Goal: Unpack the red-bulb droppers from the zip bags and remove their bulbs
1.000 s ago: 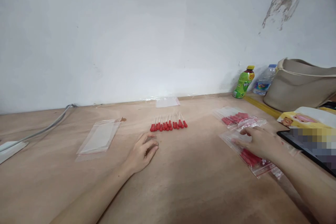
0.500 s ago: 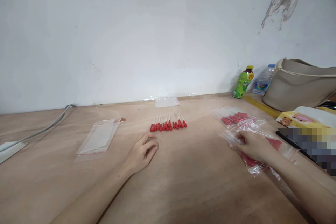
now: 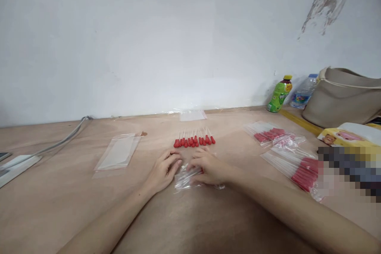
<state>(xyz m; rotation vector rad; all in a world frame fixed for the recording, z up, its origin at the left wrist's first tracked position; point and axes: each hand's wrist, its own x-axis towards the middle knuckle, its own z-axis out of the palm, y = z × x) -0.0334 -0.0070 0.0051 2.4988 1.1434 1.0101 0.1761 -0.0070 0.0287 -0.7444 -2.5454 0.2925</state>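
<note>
My right hand (image 3: 208, 168) is closed on a crumpled clear plastic bag (image 3: 186, 181), which lies on the table in front of me; its fingers hide part of the bag, and I cannot make out what is inside. Close to the bag's left edge rests my left hand (image 3: 164, 170), loosely curled with thumb and fingers apart and nothing visible in it. Just beyond both hands lies a row of thin sticks with red bulb-like ends (image 3: 195, 141), resembling droppers, with the red ends towards me.
Clear bags with red-ended pieces (image 3: 306, 172) lie at right, more bags (image 3: 270, 134) behind them. Flat clear bags (image 3: 119, 152) lie at left, another bag (image 3: 193, 115) by the wall. A green bottle (image 3: 279, 94), beige basket (image 3: 342, 95) and yellow pack (image 3: 342, 135) stand right; a cable (image 3: 65, 141) runs left.
My right hand has moved left from the pile of bags to the middle, bringing a clear bag with it. My left hand has stayed nearly in place. The view has shifted slightly.
</note>
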